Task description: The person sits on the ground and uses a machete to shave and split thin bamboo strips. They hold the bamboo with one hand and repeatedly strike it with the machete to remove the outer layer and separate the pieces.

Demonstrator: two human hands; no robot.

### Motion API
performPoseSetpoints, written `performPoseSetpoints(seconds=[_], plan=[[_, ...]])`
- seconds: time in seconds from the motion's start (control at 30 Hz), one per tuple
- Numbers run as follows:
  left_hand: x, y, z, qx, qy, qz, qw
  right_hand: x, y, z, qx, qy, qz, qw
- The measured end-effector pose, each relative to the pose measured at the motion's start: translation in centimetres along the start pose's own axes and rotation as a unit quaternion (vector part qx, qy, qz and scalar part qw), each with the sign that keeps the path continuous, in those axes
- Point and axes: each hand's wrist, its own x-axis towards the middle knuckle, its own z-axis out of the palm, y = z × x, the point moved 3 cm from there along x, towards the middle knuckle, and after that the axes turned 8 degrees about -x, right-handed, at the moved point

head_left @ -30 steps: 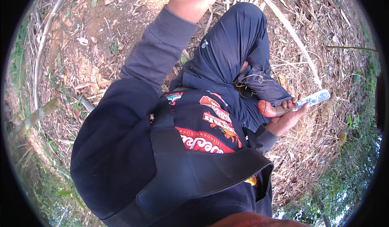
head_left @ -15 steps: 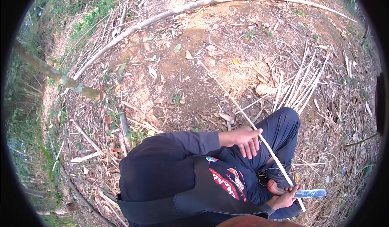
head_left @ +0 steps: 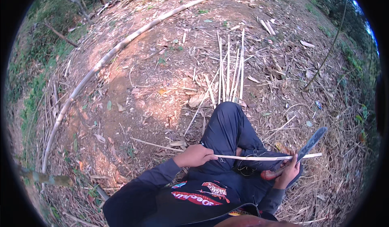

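Observation:
A long, thin pale strip (head_left: pixel 251 158), apparently split bamboo, lies nearly level across my lap. My left hand (head_left: pixel 196 156) is closed round it, left of my raised knee. At the strip's right part, my right hand (head_left: pixel 289 172) grips a machete (head_left: pixel 313 144) with a dark blade and a reddish-brown handle end. The blade slants up to the right and crosses the strip close to my fingers. Some of the right fingers and most of the handle are hidden, so I cannot tell whether these fingers also touch the strip.
Several pale split strips (head_left: pixel 234 73) lie in a fan on the ground beyond my knee (head_left: pixel 227 111). A long pole (head_left: pixel 121 44) curves across the far left ground. Dry leaves and chips litter the soil; a thin stem (head_left: pixel 330 51) rises at right.
The view has turned. My left fingers, loosely extended before, are now closed round the strip. The strip has swung from a steep slant to nearly level, and the machete blade now points upward right.

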Motion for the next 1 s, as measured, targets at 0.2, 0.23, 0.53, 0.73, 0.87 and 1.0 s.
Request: performPoseSetpoints(seconds=[0.2, 0.23, 0.53, 0.73, 0.87, 1.0], plan=[[5.0, 3.9, 1.5, -0.241, 0.062, -0.127, 0.960, -3.4, -3.9, 1.9, -0.146, -0.052, -0.161, 0.975], [5.5, 4.6, 1.8, -0.284, 0.046, -0.149, 0.946, -4.3, -4.3, 3.1, -0.200, -0.053, -0.290, 0.934], [5.4, 5.6, 3.4, -0.395, -0.001, -0.188, 0.899, -11.1, -2.7, 9.3, -0.372, -0.227, -0.511, 0.741], [4.0, 4.2, 4.4, -0.406, 0.032, -0.225, 0.885, -11.1, -0.7, 10.2, -0.356, -0.238, -0.586, 0.688], [4.1, 3.9, 5.1, -0.423, 0.046, -0.243, 0.872, -9.7, -0.6, 10.2, -0.379, -0.232, -0.605, 0.661], [4.3, 4.8, 4.8, -0.493, -0.002, -0.260, 0.830, -9.0, -1.5, 9.8, -0.407, -0.181, -0.638, 0.628]])
